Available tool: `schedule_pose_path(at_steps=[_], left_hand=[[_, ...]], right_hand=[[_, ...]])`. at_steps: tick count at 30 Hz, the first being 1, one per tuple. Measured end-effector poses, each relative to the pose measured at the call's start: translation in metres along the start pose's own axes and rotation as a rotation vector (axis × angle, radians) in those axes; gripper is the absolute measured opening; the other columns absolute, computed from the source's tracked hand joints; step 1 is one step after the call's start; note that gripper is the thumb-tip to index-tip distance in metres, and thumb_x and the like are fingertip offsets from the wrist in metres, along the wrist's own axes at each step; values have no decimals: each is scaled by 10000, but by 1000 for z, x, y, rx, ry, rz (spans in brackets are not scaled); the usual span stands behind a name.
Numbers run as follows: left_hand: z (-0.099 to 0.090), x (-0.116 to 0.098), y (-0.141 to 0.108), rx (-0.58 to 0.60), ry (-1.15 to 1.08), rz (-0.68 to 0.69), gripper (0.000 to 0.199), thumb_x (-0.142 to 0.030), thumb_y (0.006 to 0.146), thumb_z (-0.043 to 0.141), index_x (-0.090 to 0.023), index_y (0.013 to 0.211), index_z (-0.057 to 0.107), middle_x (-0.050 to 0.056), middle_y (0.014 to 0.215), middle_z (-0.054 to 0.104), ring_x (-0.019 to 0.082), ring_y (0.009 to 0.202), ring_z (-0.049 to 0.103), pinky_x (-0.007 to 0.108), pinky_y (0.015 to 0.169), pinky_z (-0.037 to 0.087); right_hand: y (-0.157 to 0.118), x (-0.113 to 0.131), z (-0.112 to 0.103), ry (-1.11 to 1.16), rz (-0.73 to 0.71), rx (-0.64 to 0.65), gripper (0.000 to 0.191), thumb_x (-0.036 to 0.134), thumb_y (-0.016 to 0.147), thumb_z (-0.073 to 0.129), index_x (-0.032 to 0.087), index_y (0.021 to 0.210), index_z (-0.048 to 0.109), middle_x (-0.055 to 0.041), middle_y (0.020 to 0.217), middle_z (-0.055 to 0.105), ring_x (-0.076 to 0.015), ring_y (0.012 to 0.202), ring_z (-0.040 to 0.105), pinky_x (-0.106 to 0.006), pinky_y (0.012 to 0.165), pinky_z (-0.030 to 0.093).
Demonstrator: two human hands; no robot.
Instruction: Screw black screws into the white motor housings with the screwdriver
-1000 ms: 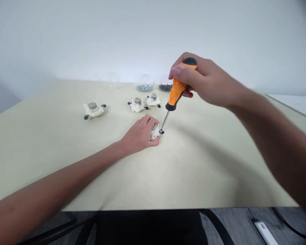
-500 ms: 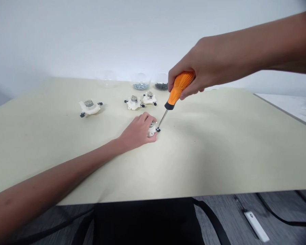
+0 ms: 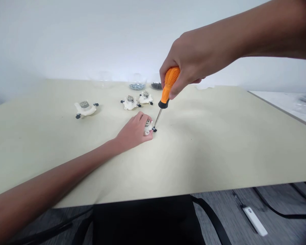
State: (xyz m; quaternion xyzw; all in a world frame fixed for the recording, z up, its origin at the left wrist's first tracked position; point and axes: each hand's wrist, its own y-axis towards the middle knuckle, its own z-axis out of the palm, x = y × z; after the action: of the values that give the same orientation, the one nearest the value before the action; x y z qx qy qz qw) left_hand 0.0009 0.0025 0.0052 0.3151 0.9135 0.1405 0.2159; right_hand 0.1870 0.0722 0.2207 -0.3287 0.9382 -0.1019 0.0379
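- Right grip [image 3: 187, 59] is wrapped around the orange screwdriver [image 3: 170, 80], fingers closed on the handle with the palm over its top end.
- Left grip [image 3: 132, 132], as I watch from afar, pinches a white motor assembly [image 3: 147, 129] against the worktop [image 3: 219, 143], the fingers covering much of its left side.
- From my view, that assembly sits at the left fingertips, below and slightly left of the right grip; the screwdriver's tip meets the black piece [image 3: 154, 130] on its right edge.
- Compared with a second ago, I see the right wrist turned over: the forearm now enters from the upper right, and the handle's black end is hidden.
- Since half a second ago, the screwdriver stands more upright.
- Left grip keeps the same hold, and the tip remains at the black piece.
- Beyond, I count three similar assemblies [image 3: 130, 102], unmoved on the worktop.
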Motion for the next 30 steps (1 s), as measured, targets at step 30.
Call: schedule_pose_path(at_steps=[30], left_hand=[[-4, 2, 2, 44, -162, -75, 250, -300, 819, 563, -202, 1020, 451, 57, 1033, 494, 186, 830, 535, 360, 770, 475]], right_hand=[[-38, -13, 15, -18, 126, -91, 442, 678, 802, 532, 285, 876, 720, 24, 712, 682, -116, 602, 606, -289, 530, 416]])
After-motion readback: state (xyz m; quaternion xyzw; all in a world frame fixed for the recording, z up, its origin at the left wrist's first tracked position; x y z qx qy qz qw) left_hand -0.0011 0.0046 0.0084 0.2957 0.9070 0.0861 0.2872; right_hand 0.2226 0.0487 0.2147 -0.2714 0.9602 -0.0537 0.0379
